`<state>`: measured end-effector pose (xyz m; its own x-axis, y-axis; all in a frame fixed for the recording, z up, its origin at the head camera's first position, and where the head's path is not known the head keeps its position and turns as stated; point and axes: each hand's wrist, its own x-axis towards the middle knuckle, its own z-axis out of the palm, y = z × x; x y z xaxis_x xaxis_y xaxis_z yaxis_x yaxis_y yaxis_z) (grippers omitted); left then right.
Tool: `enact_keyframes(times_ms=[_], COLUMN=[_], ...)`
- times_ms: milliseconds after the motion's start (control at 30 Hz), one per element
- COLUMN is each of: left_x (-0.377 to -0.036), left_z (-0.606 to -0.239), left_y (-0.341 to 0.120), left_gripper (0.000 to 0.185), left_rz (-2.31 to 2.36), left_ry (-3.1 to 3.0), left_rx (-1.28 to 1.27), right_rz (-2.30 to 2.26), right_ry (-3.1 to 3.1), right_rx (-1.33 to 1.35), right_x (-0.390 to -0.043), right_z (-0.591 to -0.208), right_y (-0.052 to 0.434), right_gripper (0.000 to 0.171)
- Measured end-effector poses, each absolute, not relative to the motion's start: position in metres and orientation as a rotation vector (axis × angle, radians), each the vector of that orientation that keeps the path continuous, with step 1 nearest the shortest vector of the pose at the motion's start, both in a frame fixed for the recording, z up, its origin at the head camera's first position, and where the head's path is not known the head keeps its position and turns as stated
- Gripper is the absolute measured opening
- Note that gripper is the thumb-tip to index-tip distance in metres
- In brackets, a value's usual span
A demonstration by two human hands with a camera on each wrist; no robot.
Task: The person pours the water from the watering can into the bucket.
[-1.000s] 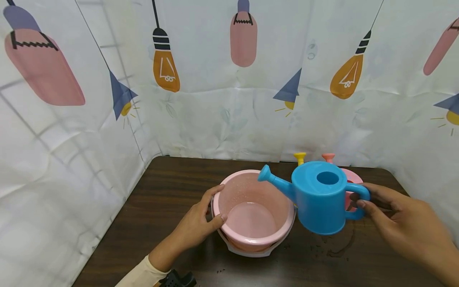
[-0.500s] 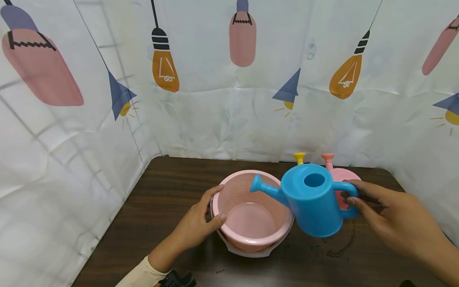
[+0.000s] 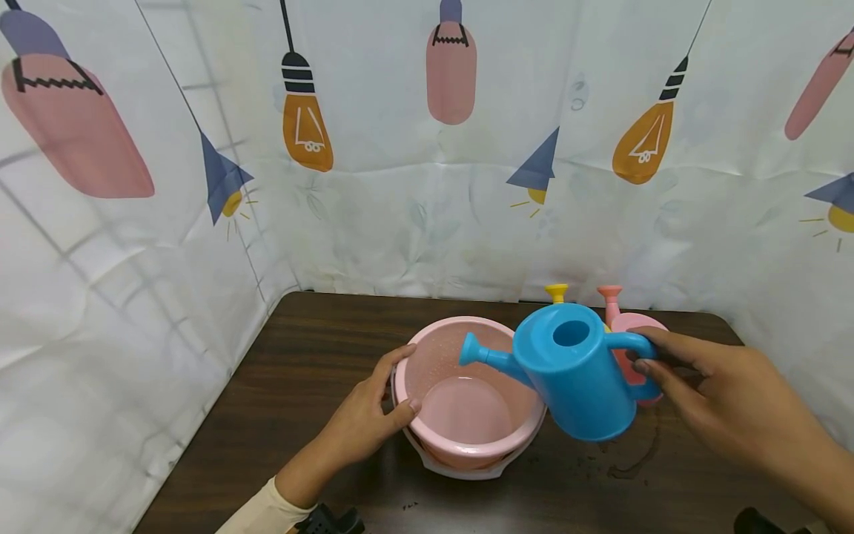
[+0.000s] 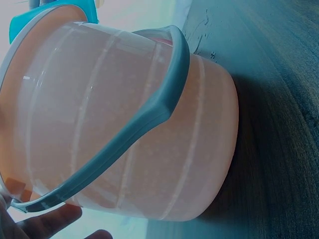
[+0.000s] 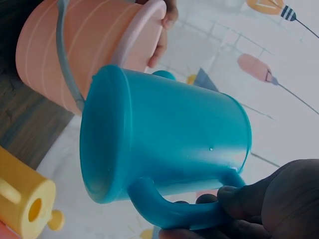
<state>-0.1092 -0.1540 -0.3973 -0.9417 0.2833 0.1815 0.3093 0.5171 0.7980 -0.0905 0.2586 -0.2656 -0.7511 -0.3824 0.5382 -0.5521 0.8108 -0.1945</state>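
A pink bucket stands upright on the table, its inside visible from above. My left hand grips the left rim, thumb over the inner edge and fingers outside. In my right hand is a blue watering can, held by its handle. The can tilts left, its spout reaching over the bucket's opening and its body overlapping the right rim. No water shows at the spout. The left wrist view shows the bucket's grey carrying handle hanging down its side. In the right wrist view the can's base faces the camera.
Behind the blue can stand a pink watering can and a yellow one, mostly hidden in the head view. Wet marks lie on the dark wooden table. A printed curtain hangs behind and at left.
My right hand has carried the blue watering can left and tipped it further, bringing the spout lower over the bucket. My left hand and the bucket have stayed put.
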Motion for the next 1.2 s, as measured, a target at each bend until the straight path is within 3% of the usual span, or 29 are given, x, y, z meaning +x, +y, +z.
enact_keyframes(times_ms=[567, 1200], left_x=[-0.108, -0.109], left_z=[-0.397, -0.397], left_y=[-0.153, -0.154], left_gripper=[0.072, 0.07], left_rz=[-1.455, -1.457], left_ry=[-2.711, -2.696], left_rx=[-0.533, -0.559], right_rz=[0.505, 0.593], right_ry=[-2.511, -2.619], right_rx=[0.797, 0.798], right_x=[-0.099, -0.105], right_z=[-0.256, -0.244], right_y=[0.253, 0.247], right_gripper=[0.061, 0.046])
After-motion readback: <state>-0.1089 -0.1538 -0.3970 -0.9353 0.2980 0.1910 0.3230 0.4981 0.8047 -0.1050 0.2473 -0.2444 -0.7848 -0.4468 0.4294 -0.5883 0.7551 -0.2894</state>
